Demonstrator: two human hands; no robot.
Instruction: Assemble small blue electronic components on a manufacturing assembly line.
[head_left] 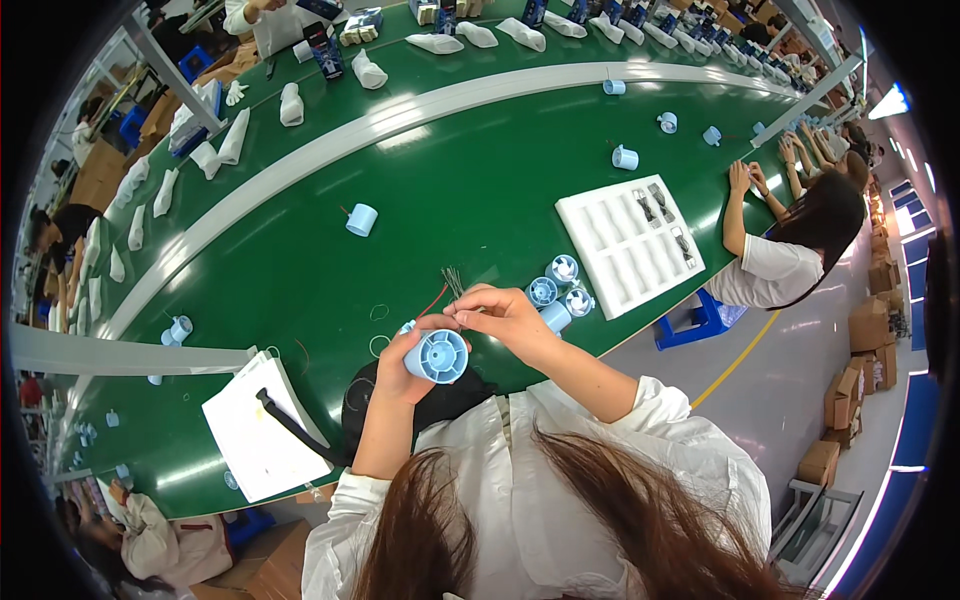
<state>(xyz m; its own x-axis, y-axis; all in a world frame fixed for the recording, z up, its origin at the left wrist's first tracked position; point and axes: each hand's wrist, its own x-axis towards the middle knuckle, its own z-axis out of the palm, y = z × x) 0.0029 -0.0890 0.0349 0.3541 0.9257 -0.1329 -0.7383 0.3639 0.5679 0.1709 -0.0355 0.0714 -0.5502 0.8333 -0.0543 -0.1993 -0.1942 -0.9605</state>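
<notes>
My left hand (398, 368) is wrapped round a light blue fan housing (437, 357), its spoked round end facing up toward me. The fingers of my right hand (508, 318) are pinched together at the left hand's fingertips; what they hold is too small to make out. A thin red wire (433, 300) rises beside the housing. Just beyond my fingers lies a bundle of thin dark wires (454, 281). Several more light blue fan housings (563, 269) are grouped to the right of my right hand, some with white fan blades inside.
A white foam tray (622, 262) with a few dark parts lies to the right. On the left are a white board (262, 440) and a black strap (290, 420). A pale rail (400, 108) curves across the green table (480, 190). A co-worker (790, 240) sits at the right.
</notes>
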